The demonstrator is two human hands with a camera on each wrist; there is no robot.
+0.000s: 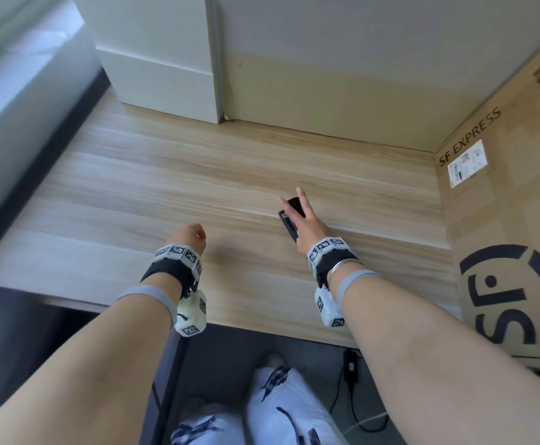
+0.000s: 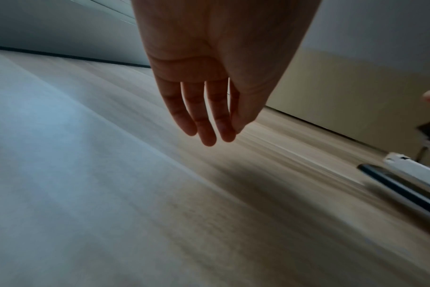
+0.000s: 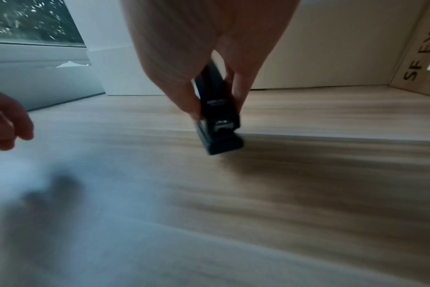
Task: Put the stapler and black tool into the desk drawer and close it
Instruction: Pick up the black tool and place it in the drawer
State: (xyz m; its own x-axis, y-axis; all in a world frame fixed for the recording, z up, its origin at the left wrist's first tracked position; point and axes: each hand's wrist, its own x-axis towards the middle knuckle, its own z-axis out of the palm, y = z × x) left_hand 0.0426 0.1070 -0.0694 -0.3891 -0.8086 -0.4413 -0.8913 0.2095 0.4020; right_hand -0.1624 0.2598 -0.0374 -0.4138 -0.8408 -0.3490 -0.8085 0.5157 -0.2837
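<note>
Right hand (image 1: 307,224) over the table (image 1: 166,187), a pale wood-grain laminate with long streaks running across. Grip: thumb and one finger pinch the stapler (image 3: 218,120) by its two long flanks; the other fingers stand fanned out above it. Stapler is a black, boxy, hard-edged bar, glossy plastic, with a bright metal magazine showing at its nose. Whether its base touches the table cannot be told from the blurred wrist view.

Left hand (image 1: 190,236) hangs well to the left of that grip, above bare wood; its fingers (image 2: 206,124) droop loosely, slightly apart, holding nothing.

Right of the grip stands a brown corrugated cardboard box (image 1: 503,187), printed SF EXPRESS, with a white label. Beyond the grip, a smooth white block (image 1: 162,75) against the wall.
</note>
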